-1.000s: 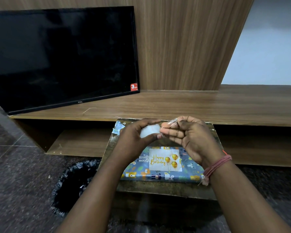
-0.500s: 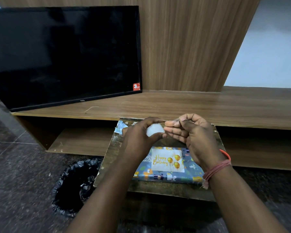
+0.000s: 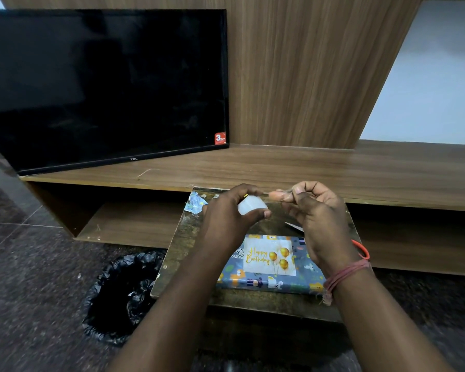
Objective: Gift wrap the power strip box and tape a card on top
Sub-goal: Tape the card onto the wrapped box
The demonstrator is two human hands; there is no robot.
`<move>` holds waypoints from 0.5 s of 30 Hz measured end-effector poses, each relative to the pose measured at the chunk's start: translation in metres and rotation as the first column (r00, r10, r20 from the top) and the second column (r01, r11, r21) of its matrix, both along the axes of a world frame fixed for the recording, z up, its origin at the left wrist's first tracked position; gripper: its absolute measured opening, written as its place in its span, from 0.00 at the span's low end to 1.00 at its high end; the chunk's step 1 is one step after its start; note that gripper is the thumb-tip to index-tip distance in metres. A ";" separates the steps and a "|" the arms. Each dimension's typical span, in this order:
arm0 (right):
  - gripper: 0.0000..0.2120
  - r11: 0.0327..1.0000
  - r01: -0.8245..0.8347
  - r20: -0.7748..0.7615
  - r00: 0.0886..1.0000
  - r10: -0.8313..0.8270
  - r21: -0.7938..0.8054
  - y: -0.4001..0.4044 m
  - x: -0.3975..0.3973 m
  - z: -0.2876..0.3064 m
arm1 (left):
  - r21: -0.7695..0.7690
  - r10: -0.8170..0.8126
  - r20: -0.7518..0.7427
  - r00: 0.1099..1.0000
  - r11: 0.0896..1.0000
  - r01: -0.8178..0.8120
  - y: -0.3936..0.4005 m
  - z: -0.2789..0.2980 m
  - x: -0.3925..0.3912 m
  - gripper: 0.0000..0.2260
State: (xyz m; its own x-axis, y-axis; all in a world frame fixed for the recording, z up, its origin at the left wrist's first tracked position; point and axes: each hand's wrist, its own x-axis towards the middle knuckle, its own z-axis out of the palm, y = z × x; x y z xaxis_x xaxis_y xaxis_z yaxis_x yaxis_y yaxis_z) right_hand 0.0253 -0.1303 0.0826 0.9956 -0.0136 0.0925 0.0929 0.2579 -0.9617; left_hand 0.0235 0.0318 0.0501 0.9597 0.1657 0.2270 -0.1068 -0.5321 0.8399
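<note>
Translucent white tape roll (image 3: 252, 207) gripped in the left hand (image 3: 227, 218), fingers curled over the top and thumb under it, most of the roll hidden behind them. Pulled to the right from the roll, a clear tape strip (image 3: 273, 194), faint and hard to trace against the dark tabletop. Pinched at its free end by the right hand (image 3: 316, 213), thumb and forefinger closed on it, other fingers loosely curled beneath. Worn on the right wrist, reddish threads (image 3: 344, 275) and an orange band (image 3: 361, 249).

Below the hands, lay flat on the small worn table (image 3: 184, 237) the wrapped box (image 3: 269, 281), covered in blue-grey paper printed with small animals; left end hidden by the left forearm, right end by the right wrist. Rested on top of the box, a white "Happy Birthday" card (image 3: 270, 255) with gold balloons; could not tell whether any tape held it. Near the table's far left corner, a crumpled scrap of wrapping paper (image 3: 196, 204). Just beyond the box on the right, a pale pointed object (image 3: 294, 226), mostly covered by the right hand and not identifiable.

Left of the table on the speckled floor, a bin lined with a black bag (image 3: 124, 296). Behind, a wooden TV unit (image 3: 306, 167) with a black TCL television (image 3: 105, 87), cut off at the left edge.
</note>
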 end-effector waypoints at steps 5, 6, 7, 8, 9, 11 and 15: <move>0.10 0.997 -0.012 -0.004 1.000 0.013 0.079 0.001 0.001 0.001 | -0.074 -0.049 0.025 0.998 0.996 0.051 0.000 0.002 -0.001 0.07; 0.10 0.997 -0.016 0.007 1.000 0.016 0.071 0.001 0.002 0.000 | -0.080 -0.055 0.019 0.998 0.995 0.056 0.001 0.002 -0.002 0.06; 0.10 0.998 -0.022 0.016 1.000 0.021 0.065 0.001 0.002 0.000 | -0.085 -0.057 0.015 0.998 0.995 0.058 0.001 0.002 -0.001 0.06; 0.10 0.998 -0.027 0.023 0.999 0.025 0.060 0.001 0.002 -0.001 | -0.094 -0.059 0.012 0.998 0.994 0.060 0.002 0.002 -0.001 0.06; 0.10 0.998 -0.030 0.030 0.999 0.029 0.055 0.001 0.002 -0.001 | -0.106 -0.063 0.007 0.998 0.992 0.064 0.002 0.001 -0.002 0.06; 0.10 0.998 -0.043 0.048 0.998 0.041 0.039 0.001 0.001 0.000 | -0.117 -0.069 -0.007 0.998 0.991 0.067 0.002 0.001 -0.002 0.06; 0.09 0.997 -0.074 0.074 0.995 0.072 0.024 0.000 -0.005 0.006 | -0.116 -0.066 -0.002 0.998 0.991 0.065 0.001 0.004 -0.003 0.07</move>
